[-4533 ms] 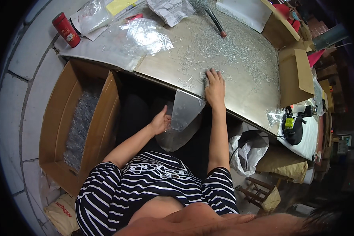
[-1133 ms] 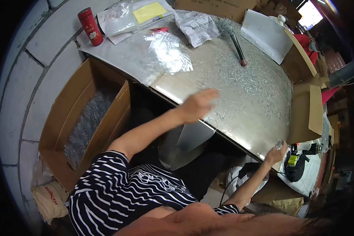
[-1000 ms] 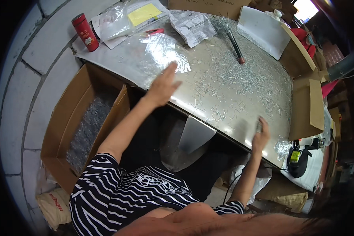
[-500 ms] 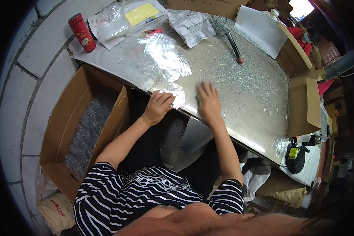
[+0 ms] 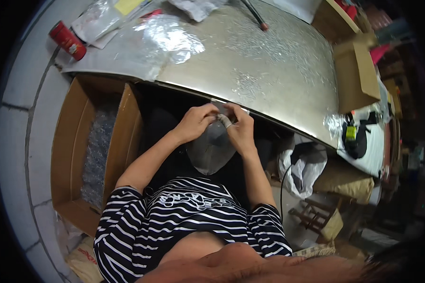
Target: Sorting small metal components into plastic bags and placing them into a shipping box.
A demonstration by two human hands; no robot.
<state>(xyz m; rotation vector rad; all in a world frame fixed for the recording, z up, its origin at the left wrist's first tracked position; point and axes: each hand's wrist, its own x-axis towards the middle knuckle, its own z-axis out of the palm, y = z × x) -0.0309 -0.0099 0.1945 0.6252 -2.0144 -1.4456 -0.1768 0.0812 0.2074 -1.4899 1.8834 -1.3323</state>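
Grey sheet [image 5: 208,157] below left hand [image 5: 192,124] and right hand [image 5: 241,134]; both angled inward; fingers curled, nearly meeting; any grip unclear.

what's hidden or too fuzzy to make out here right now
All in the head view:
Whatever the left hand and right hand may pinch: covered by their fingers.
Far end of the dark rod: cut off by the upper edge.
Exact shape of the scattered pieces: too small and blurred.
Floor of the cardboard box: under the clear heap.

White lettering [image 5: 186,201] crosses the shirt [image 5: 193,218]; red print [image 5: 86,256] marks the sack [image 5: 81,265].
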